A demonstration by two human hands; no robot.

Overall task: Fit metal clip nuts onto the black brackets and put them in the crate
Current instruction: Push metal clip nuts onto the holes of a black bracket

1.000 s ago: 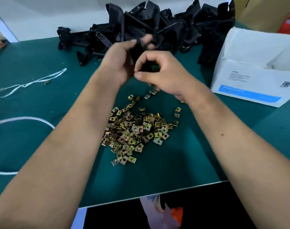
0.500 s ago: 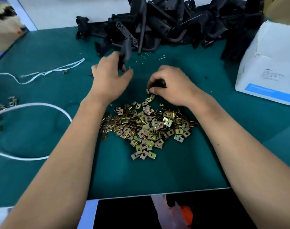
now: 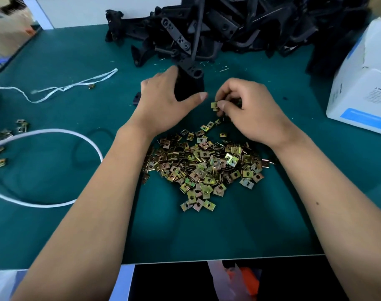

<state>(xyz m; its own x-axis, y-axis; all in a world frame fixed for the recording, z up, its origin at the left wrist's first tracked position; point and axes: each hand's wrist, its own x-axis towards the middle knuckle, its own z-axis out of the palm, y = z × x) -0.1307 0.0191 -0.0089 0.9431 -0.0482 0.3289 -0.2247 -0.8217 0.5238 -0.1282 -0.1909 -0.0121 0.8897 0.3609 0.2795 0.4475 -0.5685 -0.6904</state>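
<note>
1. Hands first: left hand (image 3: 163, 101) grips a black bracket (image 3: 190, 80), fingers and thumb wrapped round its lower part, top end w/ holes sticking up toward the far side.
2. Right hand (image 3: 248, 109) pinches one clip nut (image 3: 214, 105) btwn thumb and forefinger, just right of the bracket, not touching it yet. Other fingers curled; can't tell if more nuts sit in the palm.
3. Loose clip-nut pile (image 3: 204, 168) lies on the green mat (image 3: 207, 231) near the wrists, directly below both hands.
4. Bracket heap (image 3: 228, 29) at far edge; white box (image 3: 363, 88) at right; white cord (image 3: 55, 166) and a few stray nuts (image 3: 2, 137) at left. Crate not clearly in view.
5. Judged step: lining nut up w/ bracket edge, nut not fitted yet.
6. Risks: nut is small and slick, so a skewed push could spring it out of the pinch into the pile. If nut's open side isn't facing the bracket edge it prob jams or sits crooked, hole misaligned. Bracket held low down, so top may twist under the push.
</note>
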